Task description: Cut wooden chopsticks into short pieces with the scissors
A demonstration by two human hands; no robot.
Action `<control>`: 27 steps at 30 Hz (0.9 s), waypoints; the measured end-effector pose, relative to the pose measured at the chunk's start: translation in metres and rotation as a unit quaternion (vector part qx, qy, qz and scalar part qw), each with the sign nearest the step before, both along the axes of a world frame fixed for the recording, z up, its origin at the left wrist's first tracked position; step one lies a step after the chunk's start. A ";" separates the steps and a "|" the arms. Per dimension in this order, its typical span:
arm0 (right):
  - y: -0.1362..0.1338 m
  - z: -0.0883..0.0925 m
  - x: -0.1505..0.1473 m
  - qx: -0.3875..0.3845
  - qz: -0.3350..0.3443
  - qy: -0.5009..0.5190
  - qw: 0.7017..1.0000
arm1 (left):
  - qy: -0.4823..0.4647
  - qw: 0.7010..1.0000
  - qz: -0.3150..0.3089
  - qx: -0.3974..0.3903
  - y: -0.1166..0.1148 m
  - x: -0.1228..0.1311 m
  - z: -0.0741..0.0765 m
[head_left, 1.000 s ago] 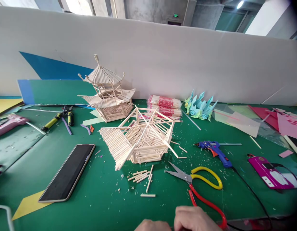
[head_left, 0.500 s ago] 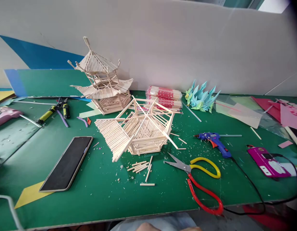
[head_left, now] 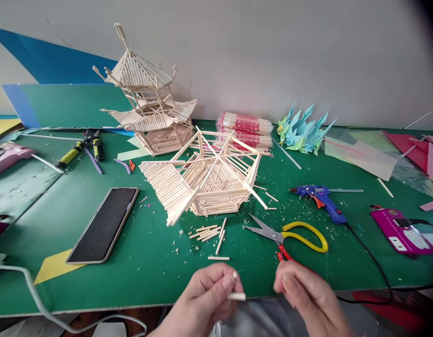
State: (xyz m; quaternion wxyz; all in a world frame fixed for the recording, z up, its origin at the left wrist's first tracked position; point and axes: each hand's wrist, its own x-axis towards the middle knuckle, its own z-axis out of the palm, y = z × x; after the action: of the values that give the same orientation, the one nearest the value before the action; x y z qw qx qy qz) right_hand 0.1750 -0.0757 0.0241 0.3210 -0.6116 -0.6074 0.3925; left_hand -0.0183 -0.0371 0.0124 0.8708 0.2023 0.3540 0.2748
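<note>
My left hand [head_left: 216, 292] is closed at the table's front edge, pinching a short wooden stick [head_left: 238, 296]. A small pale tip also shows at its thumb, perhaps a second stick end. To its right my right hand [head_left: 304, 292] has its fingertips pressed together; whatever they hold, if anything, is hidden. Behind that hand lie the scissors [head_left: 267, 232], blades apart, one handle yellow and the red one mostly covered. Several cut sticks [head_left: 205, 232] lie in front of the half-built stick model [head_left: 216, 187], whose roof is covered with sticks on the left only.
A stick pagoda [head_left: 149, 112] stands behind, near bundled sticks [head_left: 242, 125] and folded blue paper [head_left: 304, 131]. A blue glue gun [head_left: 320, 199] and a purple power bank [head_left: 400, 231] lie right. A phone [head_left: 102, 224], pliers [head_left: 79, 150] and a pink glue gun [head_left: 9, 158] lie left.
Both hands have come up into view from below, the left one with a short stick. My right hand now covers the red scissor handle. The view has tilted slightly down.
</note>
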 end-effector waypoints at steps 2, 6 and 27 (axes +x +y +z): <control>0.010 0.001 0.013 0.004 0.000 -0.035 0.999 | -0.009 0.999 0.047 0.017 0.010 0.003 -0.003; 0.015 -0.003 0.039 0.001 0.087 -0.166 0.982 | -0.009 0.997 0.072 0.035 0.020 0.002 -0.005; 0.075 -0.033 -0.040 0.001 0.030 0.080 0.996 | 0.366 0.816 0.025 0.448 0.047 0.003 -0.015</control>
State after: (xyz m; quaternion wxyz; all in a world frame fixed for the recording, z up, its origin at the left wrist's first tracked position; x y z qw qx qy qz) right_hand 0.1352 -0.0008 -0.0085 0.3567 -0.5596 -0.5983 0.4491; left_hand -0.0154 0.0094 -0.0026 0.4832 0.6464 0.4892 0.3308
